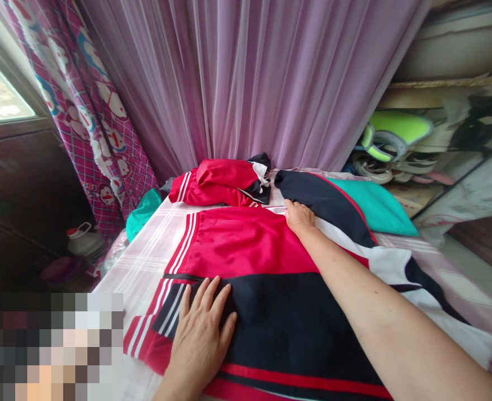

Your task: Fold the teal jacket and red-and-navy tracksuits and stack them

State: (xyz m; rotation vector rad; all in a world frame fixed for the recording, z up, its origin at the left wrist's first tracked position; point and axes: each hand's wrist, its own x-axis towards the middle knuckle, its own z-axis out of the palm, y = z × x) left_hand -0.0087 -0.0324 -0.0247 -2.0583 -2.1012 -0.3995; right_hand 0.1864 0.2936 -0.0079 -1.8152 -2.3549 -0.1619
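A red, navy and white track jacket (246, 239) lies spread on a pale plaid cloth, its striped hem toward the left. One navy sleeve (279, 317) is folded over the near side, with its white-striped cuff near the hem. My left hand (204, 323) rests flat on that sleeve beside the cuff, fingers spread. Across the jacket reaches my right arm; my right hand (300, 216) is at the far edge, fingers curled on the fabric where red meets white. Its fingertips are partly hidden. The other navy sleeve (316, 192) extends beyond that hand.
A bunched red and navy garment (221, 181) lies at the back of the plaid cloth (146, 262). Teal fabric (379, 209) is at the right, more at the left edge. Purple curtains (250, 83) hang behind. Shelves at right hold a lime-green visor (400, 131).
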